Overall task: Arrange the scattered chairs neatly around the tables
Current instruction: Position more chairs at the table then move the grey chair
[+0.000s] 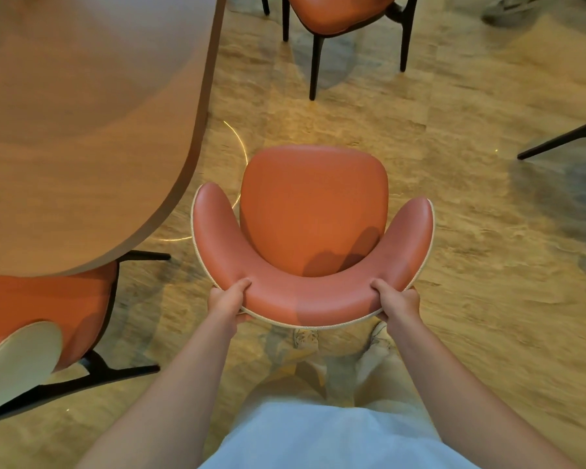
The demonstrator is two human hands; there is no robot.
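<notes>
The floor [471, 231] is the biggest thing here, a pale stone-like surface with brownish streaks, and it fills the view from 12 o'clock to 6 o'clock. The table [82, 130] comes next: a large brown wooden top with a rounded edge, it takes the whole area from 9 to 11 o'clock.

In the middle stands the chair [313, 211], with an orange seat and a curved orange backrest that has a light woven trim on its outer side. It is just beside the rounded edge of the table, at about 3 o'clock from it, and its seat points to 12 o'clock, not toward the table.

A second chair [48, 309] of the same kind is at 8 o'clock, with its seat partly under the table edge and its dark legs spread on the floor. A third chair [339, 11] is at 12 o'clock, cut by the top border, well apart from the table. One dark chair leg [562, 138] enters at 3 o'clock.

The left hand [229, 299] grips the backrest at its lower left part, thumb pressed on the orange padding and fingers curled behind. The right hand [398, 301] grips the lower right part in the same way. Two light shoes [307, 338] are visible under the backrest at 6 o'clock.
</notes>
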